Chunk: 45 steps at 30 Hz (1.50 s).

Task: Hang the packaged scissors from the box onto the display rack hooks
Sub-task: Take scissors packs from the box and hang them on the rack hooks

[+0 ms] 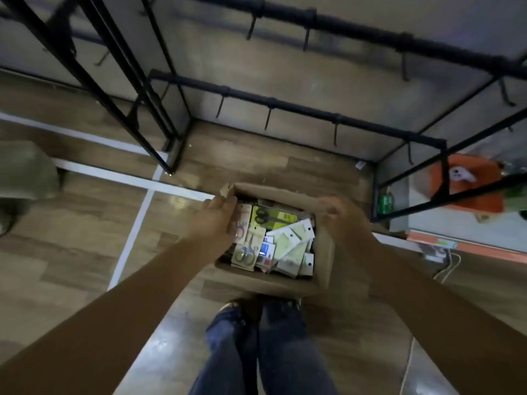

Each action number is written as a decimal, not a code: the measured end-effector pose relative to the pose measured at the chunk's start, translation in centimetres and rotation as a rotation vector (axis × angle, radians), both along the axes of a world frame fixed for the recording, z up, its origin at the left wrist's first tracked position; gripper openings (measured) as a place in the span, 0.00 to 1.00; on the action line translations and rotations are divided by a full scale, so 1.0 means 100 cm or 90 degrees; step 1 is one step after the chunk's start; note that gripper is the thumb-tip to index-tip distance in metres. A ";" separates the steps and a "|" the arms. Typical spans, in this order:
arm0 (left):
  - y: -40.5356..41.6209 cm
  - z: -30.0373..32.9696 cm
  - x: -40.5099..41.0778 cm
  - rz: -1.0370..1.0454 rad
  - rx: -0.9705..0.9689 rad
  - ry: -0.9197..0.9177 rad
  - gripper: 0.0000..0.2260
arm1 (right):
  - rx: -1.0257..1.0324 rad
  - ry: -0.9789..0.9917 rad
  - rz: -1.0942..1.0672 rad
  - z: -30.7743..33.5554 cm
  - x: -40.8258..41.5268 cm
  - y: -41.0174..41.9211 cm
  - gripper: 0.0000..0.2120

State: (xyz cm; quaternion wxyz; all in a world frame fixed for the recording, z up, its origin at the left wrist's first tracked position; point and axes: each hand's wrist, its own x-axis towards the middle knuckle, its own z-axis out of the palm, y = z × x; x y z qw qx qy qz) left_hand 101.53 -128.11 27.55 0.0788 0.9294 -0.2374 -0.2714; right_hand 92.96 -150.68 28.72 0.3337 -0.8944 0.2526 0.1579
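Observation:
An open cardboard box stands on the wooden floor in front of my feet. Inside lie several packaged scissors, among them a yellow-green pack with black scissors. My left hand grips the box's left wall, its fingers curled down inside the rim next to a pack with purple handles. My right hand, blurred, curls over the box's right rim. Beyond the box stands the black display rack; its hooks on both rails hang bare.
White tape lines cross the floor at left. A grey-green seat sits far left. At right, behind the rack frame, lie an orange object, a green can, and a power strip with cables.

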 end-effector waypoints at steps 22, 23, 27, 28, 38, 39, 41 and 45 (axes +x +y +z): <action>-0.053 -0.511 0.037 0.236 -0.053 0.013 0.16 | -0.241 0.172 0.345 -0.502 0.027 -0.064 0.50; -0.053 -0.510 0.039 0.264 -0.062 0.024 0.20 | -0.254 0.191 0.363 -0.505 0.028 -0.065 0.50; -0.051 -0.501 0.033 0.346 -0.102 0.065 0.34 | -0.190 0.262 0.260 -0.510 0.021 -0.068 0.54; -0.052 -0.499 0.032 0.365 -0.097 0.075 0.36 | -0.162 0.269 0.237 -0.509 0.018 -0.069 0.55; -0.044 -0.518 0.028 0.516 -0.252 0.073 0.18 | -0.011 0.265 0.118 -0.514 -0.008 -0.072 0.53; -0.043 -0.519 0.026 0.495 -0.222 0.063 0.18 | -0.011 0.265 0.112 -0.513 -0.008 -0.071 0.52; -0.042 -0.521 0.025 0.484 -0.194 0.054 0.20 | -0.010 0.274 0.105 -0.513 -0.007 -0.071 0.53; -0.042 -0.516 0.032 0.528 -0.203 0.120 0.20 | -0.033 0.298 0.104 -0.512 -0.007 -0.066 0.53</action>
